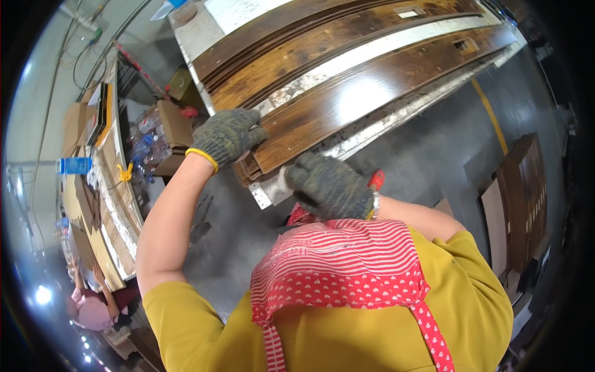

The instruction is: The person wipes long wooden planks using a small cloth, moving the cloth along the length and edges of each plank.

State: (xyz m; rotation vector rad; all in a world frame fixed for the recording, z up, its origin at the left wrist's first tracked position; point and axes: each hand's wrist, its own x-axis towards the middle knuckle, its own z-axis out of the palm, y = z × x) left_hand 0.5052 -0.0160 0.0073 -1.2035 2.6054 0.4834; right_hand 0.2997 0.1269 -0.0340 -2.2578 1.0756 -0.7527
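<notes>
Both my hands wear dark grey-green knit gloves. My left hand (pixel 228 137) is closed over the near left end of a long, stained brown wooden board (pixel 297 132), its fingers curled at the board's edge. That board lies on the white, paint-spotted worktable (pixel 347 144), and its end looks stepped or grooved. Just off the table's near corner, in front of my body, my right hand (pixel 331 186) is closed. A small whitish piece (pixel 284 180) shows at its fingertips; I cannot make out what it is. A rectangular cutout (pixel 465 45) marks the board's far end.
More brown boards (pixel 310 49) lie side by side beyond mine. At left stand a cardboard box (pixel 173 133) with plastic bottles and a long bench (pixel 114 204) with a yellow clamp (pixel 126 172). Another person (pixel 93 304) works at lower left. Dark panels (pixel 524 198) lean at right.
</notes>
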